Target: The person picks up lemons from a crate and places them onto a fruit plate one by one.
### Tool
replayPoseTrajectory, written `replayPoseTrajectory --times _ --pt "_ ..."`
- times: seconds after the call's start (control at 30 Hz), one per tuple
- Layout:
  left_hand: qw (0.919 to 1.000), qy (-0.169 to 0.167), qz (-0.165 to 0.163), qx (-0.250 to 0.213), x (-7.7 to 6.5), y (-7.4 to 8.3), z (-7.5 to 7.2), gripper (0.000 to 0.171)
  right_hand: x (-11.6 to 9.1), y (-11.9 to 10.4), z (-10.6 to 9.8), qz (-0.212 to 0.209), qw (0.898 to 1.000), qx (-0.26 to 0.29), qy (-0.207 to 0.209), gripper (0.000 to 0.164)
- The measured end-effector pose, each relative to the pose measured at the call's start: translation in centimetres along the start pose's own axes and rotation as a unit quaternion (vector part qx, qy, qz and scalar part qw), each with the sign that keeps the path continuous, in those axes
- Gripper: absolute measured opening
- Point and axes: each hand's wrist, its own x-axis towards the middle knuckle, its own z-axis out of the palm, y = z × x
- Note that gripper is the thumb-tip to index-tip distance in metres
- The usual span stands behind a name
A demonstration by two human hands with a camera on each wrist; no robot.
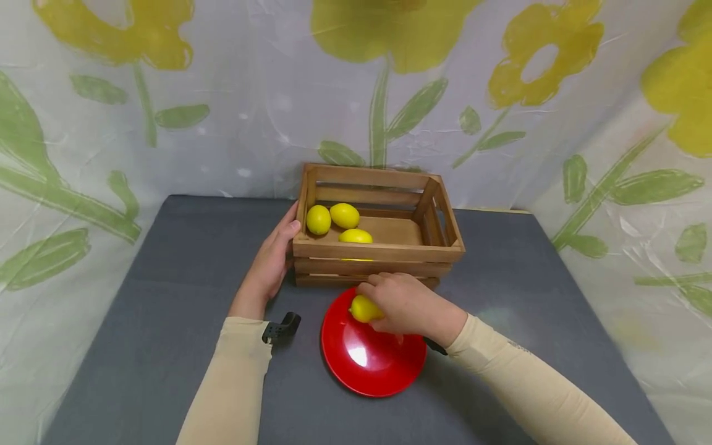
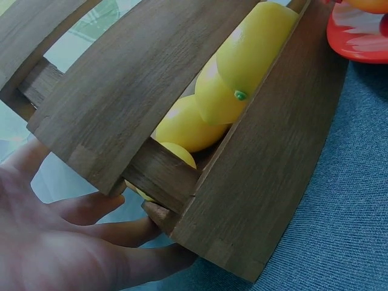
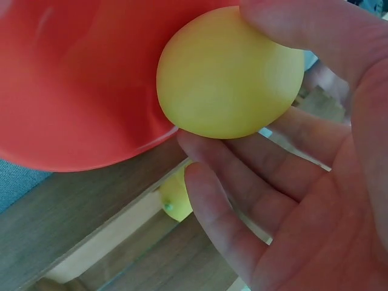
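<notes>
Rear: pale, creased sheeting (image 1: 261, 142), close behind the counter (image 1: 167, 309).
Sides: similar sheeting, left and right.
Print: large yellow flowers (image 1: 384, 31), green stems (image 1: 378, 114), green leaves (image 1: 417, 109).
Counter: dark grey in head view; blue, finely textured in left wrist view.
Light: small glints (image 1: 243, 172) on rear sheeting.

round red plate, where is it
In the head view, the round red plate lies near lower centre on the grey table, in front of the brown slatted wooden crate.

I've got a dark grey table (image 1: 139, 358) before me, pale sheeting (image 1: 250, 130) standing far, left and right, yellow flowers (image 1: 384, 31) across it!
</notes>
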Motion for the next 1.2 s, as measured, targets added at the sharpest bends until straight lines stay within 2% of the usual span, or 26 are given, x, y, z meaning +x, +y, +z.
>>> replayPoseTrajectory --times 0.27,0.57,0.8,0.97,1.2 --pt "1.0000 -0.003 0.009 -0.001 0.0 -0.1 0.0 0.059 -0.1 0.1 -0.3 -0.001 1.000 -0.009 0.007 0.058" --pt "0.9998 -0.005 0.020 0.000 0.1 -0.1 -0.1 0.059 -0.5 0.0 -2.5 -0.016 1.000 -0.016 0.015 0.059" --pt "0.9999 -0.005 0.014 0.004 -0.1 -0.3 -0.3 0.059 -1.0 -0.3 -6.0 -0.071 0.997 -0.009 0.035 0.051" --pt "0.9999 -0.004 0.014 0.005 -0.1 -0.3 -0.4 0.059 -0.7 0.2 -9.1 -0.114 0.990 -0.003 0.077 0.044" --pt "0.9999 -0.004 0.010 0.007 -0.2 -0.2 -0.4 0.059 0.4 1.5 -13.1 -0.100 0.990 0.026 0.096 0.043"
